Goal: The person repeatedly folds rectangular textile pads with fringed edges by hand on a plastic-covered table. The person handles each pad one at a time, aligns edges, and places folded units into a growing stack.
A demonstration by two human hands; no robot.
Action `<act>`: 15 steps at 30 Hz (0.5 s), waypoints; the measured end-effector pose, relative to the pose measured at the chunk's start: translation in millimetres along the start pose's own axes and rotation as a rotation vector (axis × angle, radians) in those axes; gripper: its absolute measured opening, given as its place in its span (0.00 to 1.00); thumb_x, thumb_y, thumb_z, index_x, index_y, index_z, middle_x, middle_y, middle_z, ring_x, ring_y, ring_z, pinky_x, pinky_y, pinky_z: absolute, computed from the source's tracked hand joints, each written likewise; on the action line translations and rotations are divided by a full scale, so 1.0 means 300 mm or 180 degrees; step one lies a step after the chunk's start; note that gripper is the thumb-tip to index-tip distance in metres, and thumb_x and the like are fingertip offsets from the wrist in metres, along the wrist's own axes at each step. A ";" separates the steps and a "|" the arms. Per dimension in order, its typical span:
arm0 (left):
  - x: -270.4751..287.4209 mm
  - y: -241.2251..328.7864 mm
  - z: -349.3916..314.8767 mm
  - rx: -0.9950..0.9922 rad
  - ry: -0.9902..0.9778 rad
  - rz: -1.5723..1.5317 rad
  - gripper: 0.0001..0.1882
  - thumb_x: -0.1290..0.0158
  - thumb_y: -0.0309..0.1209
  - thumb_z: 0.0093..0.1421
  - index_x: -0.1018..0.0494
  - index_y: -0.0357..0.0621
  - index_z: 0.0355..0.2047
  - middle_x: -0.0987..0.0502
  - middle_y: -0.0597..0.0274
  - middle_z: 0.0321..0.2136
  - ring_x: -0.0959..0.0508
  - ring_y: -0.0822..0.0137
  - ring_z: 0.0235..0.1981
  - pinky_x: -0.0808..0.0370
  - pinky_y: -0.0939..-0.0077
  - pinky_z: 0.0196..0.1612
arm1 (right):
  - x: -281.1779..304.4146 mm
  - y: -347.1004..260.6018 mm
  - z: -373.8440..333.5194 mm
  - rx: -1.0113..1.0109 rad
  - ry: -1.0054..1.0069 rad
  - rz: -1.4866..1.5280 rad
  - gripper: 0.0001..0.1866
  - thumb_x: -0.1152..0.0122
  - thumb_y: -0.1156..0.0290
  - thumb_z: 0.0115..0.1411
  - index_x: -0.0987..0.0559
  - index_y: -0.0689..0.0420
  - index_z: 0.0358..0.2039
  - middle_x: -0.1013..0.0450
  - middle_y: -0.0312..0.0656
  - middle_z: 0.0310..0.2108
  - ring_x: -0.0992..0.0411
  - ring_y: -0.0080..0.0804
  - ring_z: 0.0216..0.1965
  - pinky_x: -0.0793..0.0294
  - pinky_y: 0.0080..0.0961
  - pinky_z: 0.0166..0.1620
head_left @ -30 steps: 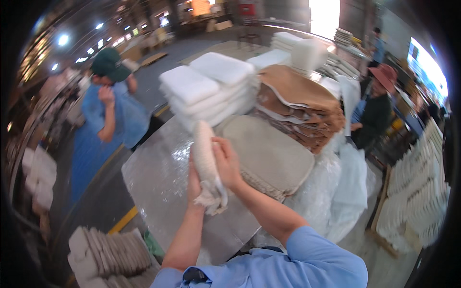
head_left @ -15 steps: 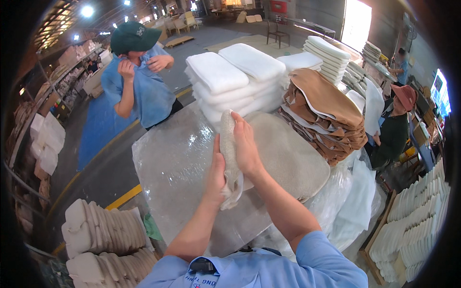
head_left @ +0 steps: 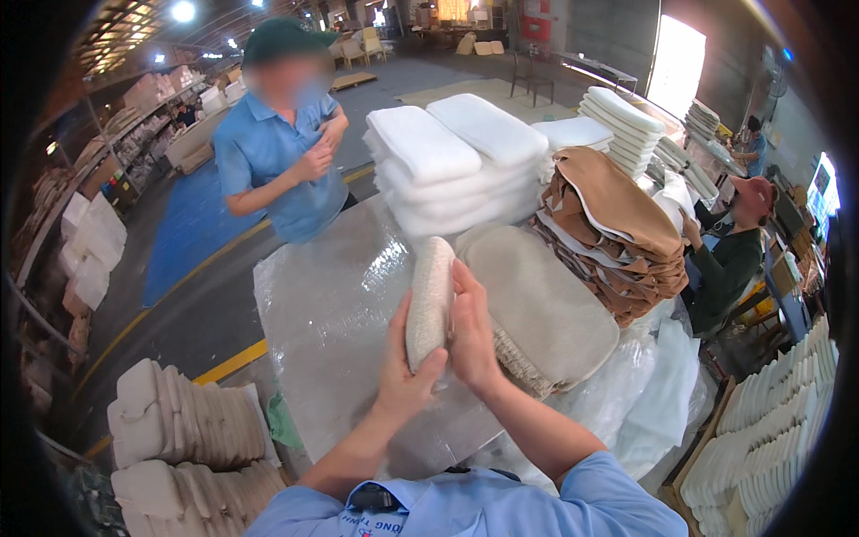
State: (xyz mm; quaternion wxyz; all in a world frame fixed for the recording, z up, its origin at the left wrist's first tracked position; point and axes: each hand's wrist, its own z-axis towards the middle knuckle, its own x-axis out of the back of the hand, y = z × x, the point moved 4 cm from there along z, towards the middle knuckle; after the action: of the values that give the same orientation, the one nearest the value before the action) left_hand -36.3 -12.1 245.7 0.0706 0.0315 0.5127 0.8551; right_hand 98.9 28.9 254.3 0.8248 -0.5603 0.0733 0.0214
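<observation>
Upright on its edge, a beige fabric cushion [head_left: 429, 300] stands between my two hands above the table. My left hand [head_left: 407, 376] grips its lower left side, with the thumb across the near end. Against the right side my right hand [head_left: 472, 333] presses with its fingers close together; part of its grip is hidden behind the cushion. Just right of my hands lies a stack of flat beige cushion covers [head_left: 546, 300] with a fringed near edge. Beneath the held cushion is the table [head_left: 327, 295], covered in shiny clear plastic.
White padding [head_left: 447, 170] is piled at the table's far side, beside stacked brown fabric pieces [head_left: 617, 237]. A co-worker [head_left: 284, 161] in blue stands far left; another person [head_left: 734, 251] sits at right. Beige cushions [head_left: 188, 421] stand lower left, white pads [head_left: 761, 430] lower right.
The cushion has turned, so its open end with white lining no longer shows. My right hand has slid lower along it. The blue-shirted co-worker's hands have dropped from the collar to the chest.
</observation>
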 end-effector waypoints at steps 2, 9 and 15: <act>0.092 0.034 -0.031 0.0194 0.0147 0.0006 0.42 0.39 0.37 0.68 0.44 0.37 0.77 0.33 0.49 0.69 0.32 0.58 0.69 0.35 0.61 0.71 | 0.072 0.033 0.018 -0.0269 0.0046 0.0340 0.35 0.57 0.47 0.80 0.32 0.65 0.71 0.33 0.47 0.65 0.35 0.38 0.66 0.42 0.37 0.73; 0.459 0.048 -0.194 0.0712 0.0589 -0.0219 0.27 0.43 0.28 0.72 0.30 0.38 0.70 0.21 0.61 0.57 0.24 0.69 0.60 0.30 0.71 0.66 | 0.124 0.135 0.060 -0.0020 -0.1437 0.0060 0.37 0.37 0.45 0.71 0.27 0.61 0.68 0.24 0.46 0.58 0.28 0.36 0.61 0.30 0.35 0.65; 0.460 0.042 -0.245 0.0857 0.1753 0.0169 0.26 0.57 0.41 0.82 0.35 0.41 0.73 0.25 0.57 0.63 0.27 0.67 0.63 0.32 0.67 0.68 | 0.108 0.176 -0.267 -0.0192 -0.2008 -0.0901 0.50 0.15 0.54 0.51 0.30 0.51 0.71 0.22 0.51 0.58 0.24 0.44 0.63 0.25 0.41 0.64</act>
State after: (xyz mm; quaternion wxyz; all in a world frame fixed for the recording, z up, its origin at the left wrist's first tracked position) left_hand -183.1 -61.0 219.4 -0.0982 -0.1790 0.6202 0.7574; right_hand 116.9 -27.1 172.0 0.7846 -0.5549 -0.2645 0.0810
